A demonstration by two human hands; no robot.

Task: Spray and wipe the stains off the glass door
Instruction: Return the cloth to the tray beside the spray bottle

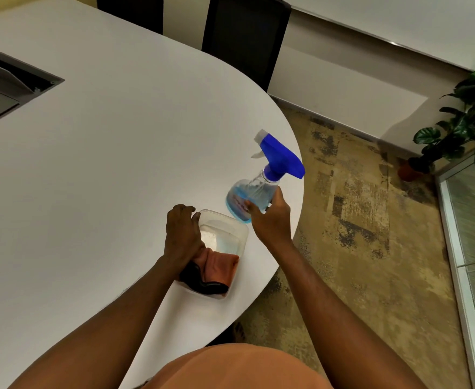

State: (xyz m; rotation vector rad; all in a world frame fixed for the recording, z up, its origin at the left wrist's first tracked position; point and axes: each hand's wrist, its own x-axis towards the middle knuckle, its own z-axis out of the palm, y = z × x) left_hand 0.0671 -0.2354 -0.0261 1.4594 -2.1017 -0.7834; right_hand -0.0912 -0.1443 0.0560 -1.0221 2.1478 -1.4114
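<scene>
My right hand [270, 220] grips a clear spray bottle [251, 192] with blue liquid and a blue trigger head, tilted and lifted just above the white table [90, 164] near its rounded edge. My left hand [181, 234] reaches into a clear plastic container [227, 228] and closes on an orange cloth with a black border [219, 265] lying in it. The glass door [474, 234] shows only as a framed panel at the far right edge.
A grey cable hatch [3, 82] is set into the table at the left. Two black chairs [244, 37] stand behind the table. A potted green plant [460, 122] sits on the patterned carpet [357, 234] by the door frame.
</scene>
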